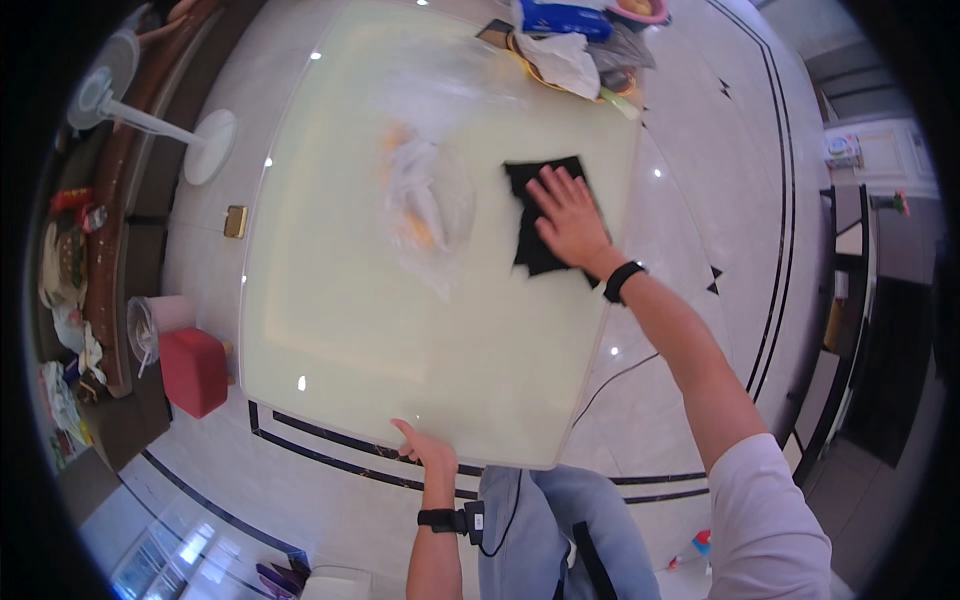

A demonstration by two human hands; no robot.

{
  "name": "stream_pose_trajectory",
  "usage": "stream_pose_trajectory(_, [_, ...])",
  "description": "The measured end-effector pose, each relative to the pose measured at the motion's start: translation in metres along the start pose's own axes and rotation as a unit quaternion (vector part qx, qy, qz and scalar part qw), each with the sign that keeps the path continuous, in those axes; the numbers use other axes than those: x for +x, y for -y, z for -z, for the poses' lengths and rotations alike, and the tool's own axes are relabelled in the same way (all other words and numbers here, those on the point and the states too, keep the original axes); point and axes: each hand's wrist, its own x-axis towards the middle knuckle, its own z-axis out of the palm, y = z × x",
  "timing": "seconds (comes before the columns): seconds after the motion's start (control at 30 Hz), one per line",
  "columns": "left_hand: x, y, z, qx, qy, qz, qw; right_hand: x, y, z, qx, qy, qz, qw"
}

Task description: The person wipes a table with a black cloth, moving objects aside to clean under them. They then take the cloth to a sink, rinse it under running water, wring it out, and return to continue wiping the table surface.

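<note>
Head view, looking straight down on a pale glass tabletop (400,330) with rounded corners. Right hand (568,217) stretched out far over the right part of the top, fingers spread and flat, palm pressed onto a black cloth (532,255); not gripping, simply open and lying on it. Cloth crumpled, spread on the glass near the right edge, partly covered by the hand, a corner sticking out toward the near side. Black wristband (623,280) on the right wrist, white sleeve (765,520) further down the arm.

Left hand (425,450) at the near edge of the tabletop, fingers loosely open, thumb side resting on the rim; whether fingers curl under the glass cannot be told. Black band (440,520) on that wrist too.

Just left of the cloth, near the middle of the top, a clear plastic bag (425,205) with something orange inside, blurred, apart from the cloth. At the far right corner a heap: white bag (562,60), blue package (562,18), yellow tray rim (530,70).

On the floor left of the table: a red stool (193,372), a white standing fan (150,120) lying toward the far left, a small gold square (236,221). Pale marble floor (720,170) with dark inlaid lines on the right. Blue-grey trousers (540,530) at the near edge.
</note>
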Motion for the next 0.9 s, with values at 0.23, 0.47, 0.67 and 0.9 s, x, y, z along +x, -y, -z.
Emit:
stream_pose_trajectory(0.23, [0.007, 0.000, 0.007, -0.027, 0.030, 0.003, 0.999, 0.099, -0.050, -0.024, -0.085, -0.069, -0.062, 0.992])
stream_pose_trajectory(0.47, [0.055, 0.029, 0.038, -0.118, 0.059, -0.049, 0.990, 0.078, 0.008, -0.016, 0.039, -0.022, 0.080, 0.996])
stream_pose_trajectory(0.67, [-0.005, 0.059, 0.033, -0.228, 0.135, -0.078, 0.961, -0.097, 0.122, -0.017, 0.214, 0.121, 0.310, 0.918])
stream_pose_trajectory(0.9, [-0.052, 0.167, 0.018, -0.204, 0.076, -0.038, 0.975, -0.126, 0.071, -0.001, 0.218, 0.171, 0.414, 0.867])
